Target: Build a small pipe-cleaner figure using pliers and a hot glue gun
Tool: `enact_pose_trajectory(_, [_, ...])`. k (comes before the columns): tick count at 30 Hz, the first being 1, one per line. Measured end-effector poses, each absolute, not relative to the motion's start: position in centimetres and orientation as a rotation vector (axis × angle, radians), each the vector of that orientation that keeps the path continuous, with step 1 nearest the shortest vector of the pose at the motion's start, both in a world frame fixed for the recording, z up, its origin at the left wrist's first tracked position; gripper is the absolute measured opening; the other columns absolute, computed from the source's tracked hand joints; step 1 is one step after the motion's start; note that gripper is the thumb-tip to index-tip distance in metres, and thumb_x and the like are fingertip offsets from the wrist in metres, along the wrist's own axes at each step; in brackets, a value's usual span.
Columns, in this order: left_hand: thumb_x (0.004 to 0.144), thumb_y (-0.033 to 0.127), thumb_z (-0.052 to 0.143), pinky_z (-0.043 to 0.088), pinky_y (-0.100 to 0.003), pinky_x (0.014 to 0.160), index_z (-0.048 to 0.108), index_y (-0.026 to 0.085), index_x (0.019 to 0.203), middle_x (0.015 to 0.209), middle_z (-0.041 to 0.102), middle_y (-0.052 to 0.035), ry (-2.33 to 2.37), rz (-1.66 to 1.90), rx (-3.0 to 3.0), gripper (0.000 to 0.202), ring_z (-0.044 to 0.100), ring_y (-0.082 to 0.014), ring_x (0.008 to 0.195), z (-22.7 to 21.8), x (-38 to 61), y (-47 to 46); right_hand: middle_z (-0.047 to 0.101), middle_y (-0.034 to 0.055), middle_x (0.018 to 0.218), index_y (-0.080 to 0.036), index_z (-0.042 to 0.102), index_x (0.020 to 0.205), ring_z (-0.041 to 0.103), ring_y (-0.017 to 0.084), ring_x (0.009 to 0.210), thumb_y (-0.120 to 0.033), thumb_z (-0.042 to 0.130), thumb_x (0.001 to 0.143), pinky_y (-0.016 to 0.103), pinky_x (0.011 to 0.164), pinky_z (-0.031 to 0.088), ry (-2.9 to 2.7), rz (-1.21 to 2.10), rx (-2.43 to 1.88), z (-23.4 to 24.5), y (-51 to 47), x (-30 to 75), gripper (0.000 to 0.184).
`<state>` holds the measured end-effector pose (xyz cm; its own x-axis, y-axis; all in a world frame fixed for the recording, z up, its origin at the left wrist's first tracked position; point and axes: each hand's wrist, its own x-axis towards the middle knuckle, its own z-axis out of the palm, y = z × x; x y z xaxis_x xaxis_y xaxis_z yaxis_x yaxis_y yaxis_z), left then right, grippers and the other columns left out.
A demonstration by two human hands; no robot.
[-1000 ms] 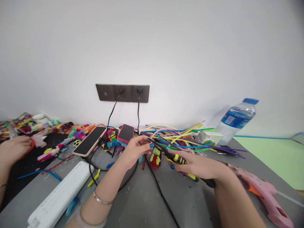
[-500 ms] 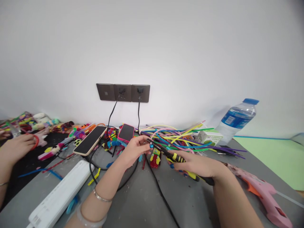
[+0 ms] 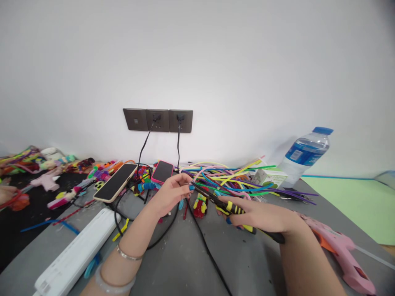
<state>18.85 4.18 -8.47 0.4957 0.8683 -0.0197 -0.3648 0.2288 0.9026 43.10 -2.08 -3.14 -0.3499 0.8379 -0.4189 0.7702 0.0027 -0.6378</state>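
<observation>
My right hand (image 3: pixel 262 214) is wrapped round a pair of pliers (image 3: pixel 232 209) with yellow-and-black handles, whose dark jaws point left toward my left hand. My left hand (image 3: pixel 173 192) is pinched shut just at the jaw tips, holding something too small to make out. A small red, yellow and green pipe-cleaner figure (image 3: pixel 200 204) lies on the grey table (image 3: pixel 185 263) just below the pliers. Behind both hands spreads a loose heap of coloured pipe cleaners (image 3: pixel 228 176).
Two phones (image 3: pixel 116 181) (image 3: pixel 162 172) lie charging, with black cables (image 3: pixel 203 242) running to wall sockets (image 3: pixel 158 120). A white power strip (image 3: pixel 77 250) sits front left, a pink glue gun (image 3: pixel 339 250) right, a water bottle (image 3: pixel 304 155) back right. Another person's hand (image 3: pixel 8 193) works at far left.
The other person's hand at far left has drawn back toward the edge. My two hands and the pliers have shifted slightly left; the grip is unchanged.
</observation>
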Motion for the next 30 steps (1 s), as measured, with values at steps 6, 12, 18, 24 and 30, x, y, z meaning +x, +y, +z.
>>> enact_pose_trajectory(6, [0.063, 0.024, 0.088, 0.047, -0.023, 0.063, 0.067, 0.015, 0.075, 0.074, 0.062, 0.0004, 0.559, 1.029, 0.968, 0.026, 0.057, -0.009, 0.064, -8.5, 18.9, 4.4, 0.075, 0.0129, 0.112, -0.017, 0.046, 0.149, 0.07, 0.036, 0.094, -0.035, 0.067, 0.073, 0.043, 0.088, 0.05, -2.024, 1.402, -1.847, -3.1, -2.2, 43.2, 0.081])
enact_pose_trajectory(12, [0.061, 0.023, 0.089, 0.049, -0.019, 0.063, 0.066, 0.016, 0.072, 0.069, 0.063, 0.0015, 0.544, 1.24, 0.864, 0.026, 0.059, -0.0083, 0.066, -8.1, 18.8, 4.9, 0.064, 0.0075, 0.136, -0.026, 0.063, 0.134, 0.057, 0.038, 0.125, -0.049, 0.069, 0.072, 0.041, 0.099, 0.048, -2.116, 0.945, -1.677, -4.0, -2.6, 44.8, 0.067])
enact_pose_trajectory(18, [0.06, 0.024, 0.089, 0.047, -0.017, 0.058, 0.071, 0.016, 0.077, 0.071, 0.063, 0.0012, 0.598, 1.22, 0.877, 0.026, 0.056, -0.0063, 0.061, -8.5, 19.3, 4.6, 0.065, 0.0126, 0.131, -0.018, 0.056, 0.13, 0.061, 0.033, 0.118, -0.051, 0.054, 0.082, 0.041, 0.094, 0.049, -1.855, 0.671, -1.784, -5.2, -1.1, 43.7, 0.058])
enact_pose_trajectory(24, [0.062, 0.03, 0.088, 0.043, -0.02, 0.053, 0.076, 0.016, 0.08, 0.067, 0.062, 0.0, 0.657, 1.133, 0.947, 0.027, 0.052, -0.0066, 0.056, -9.2, 20.0, 4.3, 0.066, 0.0181, 0.115, -0.012, 0.053, 0.121, 0.06, 0.035, 0.107, -0.037, 0.062, 0.08, 0.042, 0.086, 0.044, -1.627, 0.083, -2.155, -8.4, 1.7, 39.9, 0.049])
enact_pose_trajectory(30, [0.058, 0.036, 0.088, 0.041, -0.021, 0.054, 0.075, 0.015, 0.083, 0.065, 0.059, 0.0017, 0.726, 1.089, 0.96, 0.035, 0.05, -0.0064, 0.054, -9.3, 20.5, 4.1, 0.061, 0.02, 0.119, -0.013, 0.057, 0.126, 0.052, 0.039, 0.112, -0.037, 0.067, 0.078, 0.049, 0.092, 0.038, -1.629, -0.168, -2.213, -11.2, 2.8, 40.1, 0.055])
